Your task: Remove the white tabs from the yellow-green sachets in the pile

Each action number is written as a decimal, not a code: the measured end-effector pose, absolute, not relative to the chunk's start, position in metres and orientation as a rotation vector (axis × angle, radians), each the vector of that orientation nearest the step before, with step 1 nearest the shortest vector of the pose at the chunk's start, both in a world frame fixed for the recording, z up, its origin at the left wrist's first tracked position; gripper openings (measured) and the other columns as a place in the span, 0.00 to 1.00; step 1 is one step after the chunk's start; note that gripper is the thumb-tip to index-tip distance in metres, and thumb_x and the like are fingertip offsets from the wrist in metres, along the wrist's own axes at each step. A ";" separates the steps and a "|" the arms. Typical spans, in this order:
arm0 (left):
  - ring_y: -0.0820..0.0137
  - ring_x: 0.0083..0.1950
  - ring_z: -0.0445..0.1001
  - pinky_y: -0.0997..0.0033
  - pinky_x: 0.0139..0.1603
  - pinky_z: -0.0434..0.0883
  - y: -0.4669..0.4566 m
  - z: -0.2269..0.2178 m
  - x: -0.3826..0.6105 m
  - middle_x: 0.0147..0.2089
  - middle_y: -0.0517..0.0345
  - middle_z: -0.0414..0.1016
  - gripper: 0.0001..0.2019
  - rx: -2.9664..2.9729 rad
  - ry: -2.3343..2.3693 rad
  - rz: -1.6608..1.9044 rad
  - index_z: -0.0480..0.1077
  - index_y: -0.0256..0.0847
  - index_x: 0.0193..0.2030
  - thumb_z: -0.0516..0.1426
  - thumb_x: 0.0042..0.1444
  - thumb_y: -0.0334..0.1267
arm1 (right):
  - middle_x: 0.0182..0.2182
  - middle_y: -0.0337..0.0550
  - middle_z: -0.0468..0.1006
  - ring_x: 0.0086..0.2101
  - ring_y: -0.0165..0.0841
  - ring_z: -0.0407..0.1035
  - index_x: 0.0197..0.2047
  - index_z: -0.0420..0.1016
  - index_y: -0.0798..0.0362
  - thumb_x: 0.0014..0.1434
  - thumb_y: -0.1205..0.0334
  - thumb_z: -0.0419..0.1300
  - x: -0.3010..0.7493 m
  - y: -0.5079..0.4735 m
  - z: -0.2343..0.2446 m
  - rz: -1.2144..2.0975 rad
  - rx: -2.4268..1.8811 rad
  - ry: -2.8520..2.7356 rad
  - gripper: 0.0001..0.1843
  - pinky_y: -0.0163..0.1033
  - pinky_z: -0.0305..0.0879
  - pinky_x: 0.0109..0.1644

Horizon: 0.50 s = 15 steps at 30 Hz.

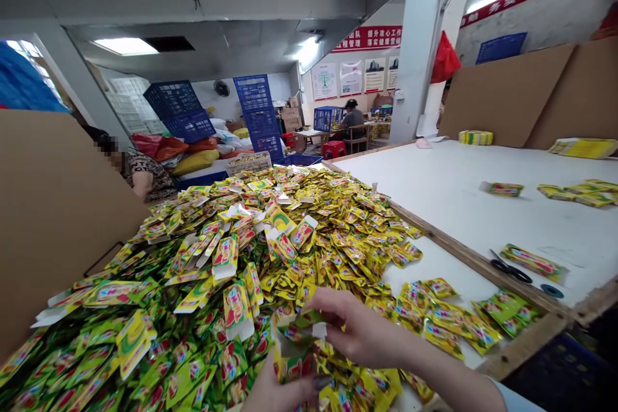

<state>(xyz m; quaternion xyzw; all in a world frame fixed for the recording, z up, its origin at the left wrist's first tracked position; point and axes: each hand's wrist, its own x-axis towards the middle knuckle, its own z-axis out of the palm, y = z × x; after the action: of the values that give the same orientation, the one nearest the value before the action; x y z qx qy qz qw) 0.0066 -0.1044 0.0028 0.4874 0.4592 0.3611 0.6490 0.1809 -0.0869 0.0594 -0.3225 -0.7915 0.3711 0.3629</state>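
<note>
My left hand (pixel 282 391) grips a small yellow-green printed box (pixel 292 354) from below at the bottom of the view. My right hand (pixel 355 329) is closed on the box's open top, its fingers pinching sachets (pixel 302 322) at the mouth of the box. Both hands sit over the near edge of a big heap of yellow-green sachets (pixel 309 232). Flat and folded boxes of the same print (pixel 226 257) lie mixed into the heap on its left side.
A cardboard sheet (pixel 53 219) walls the left. A wooden strip (pixel 463 254) divides this table from a white table (pixel 449 193) with scissors (pixel 512 270), loose packs and more cardboard. A person (pixel 140 174) sits behind the heap; another (pixel 352 119) sits far back near blue crates (pixel 258 116).
</note>
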 end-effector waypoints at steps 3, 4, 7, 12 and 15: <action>0.67 0.29 0.72 0.66 0.39 0.70 -0.110 0.005 0.006 0.22 0.62 0.71 0.19 1.146 1.023 0.747 0.67 0.39 0.26 0.68 0.31 0.46 | 0.35 0.41 0.70 0.38 0.32 0.64 0.41 0.70 0.53 0.47 0.79 0.50 0.194 -0.091 0.075 0.759 -0.912 -2.324 0.20 0.37 0.61 0.44; 0.66 0.31 0.72 0.65 0.41 0.70 -0.111 0.005 0.007 0.23 0.60 0.72 0.18 1.160 1.000 0.733 0.67 0.39 0.26 0.67 0.33 0.46 | 0.35 0.42 0.70 0.38 0.33 0.65 0.40 0.71 0.53 0.47 0.79 0.50 0.196 -0.092 0.079 0.745 -0.935 -2.379 0.20 0.37 0.61 0.44; 0.62 0.37 0.73 0.64 0.44 0.69 -0.113 0.002 0.010 0.31 0.56 0.75 0.21 1.177 0.968 0.723 0.69 0.39 0.35 0.66 0.35 0.46 | 0.34 0.42 0.72 0.37 0.34 0.66 0.41 0.72 0.52 0.46 0.78 0.49 0.198 -0.096 0.088 0.658 -0.978 -2.499 0.21 0.35 0.61 0.41; 0.60 0.39 0.72 0.62 0.45 0.69 -0.113 -0.007 0.011 0.34 0.54 0.75 0.24 1.221 1.001 0.651 0.69 0.37 0.37 0.68 0.30 0.42 | 0.28 0.40 0.73 0.26 0.31 0.65 0.36 0.74 0.52 0.47 0.77 0.52 0.185 -0.100 0.090 0.375 -0.805 -2.813 0.17 0.33 0.54 0.26; 0.65 0.35 0.72 0.66 0.41 0.69 -0.113 -0.006 0.008 0.32 0.58 0.74 0.23 1.198 0.974 0.609 0.68 0.38 0.35 0.68 0.32 0.42 | 0.28 0.40 0.74 0.25 0.29 0.64 0.37 0.74 0.53 0.47 0.77 0.53 0.182 -0.098 0.083 0.521 -0.819 -2.695 0.16 0.31 0.53 0.25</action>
<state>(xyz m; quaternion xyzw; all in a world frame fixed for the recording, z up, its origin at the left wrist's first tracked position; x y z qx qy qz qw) 0.0082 -0.1134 -0.0062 0.5327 0.4332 0.2709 0.6747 0.1822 -0.0981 0.0834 -0.2832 -0.9318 0.1800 0.1380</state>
